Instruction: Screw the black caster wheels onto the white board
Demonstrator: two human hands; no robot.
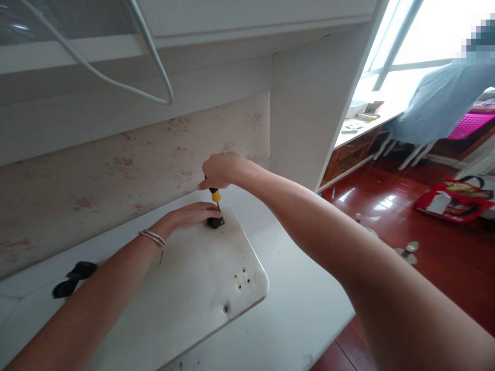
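Observation:
My right hand (222, 169) is closed round the black and yellow handle of a screwdriver (215, 196). The tool stands nearly upright, its shaft running down to a small black fitting (215, 222) near the far right corner of a white board (185, 288). My left hand (195, 213) lies low over the board, its fingers closed against that fitting; the fingertips are partly hidden. Behind my left forearm are black caster-like pieces (79, 270). Several screw holes (242, 279) mark the board's near right corner.
The board lies on a white desktop (297, 278) against a flowered wall panel (127, 170). A white cable (116, 82) hangs from the shelf above. To the right, a red bag (452, 203) and small round-based parts (410, 251) lie on the floor. A person in light blue (433, 103) is by the window.

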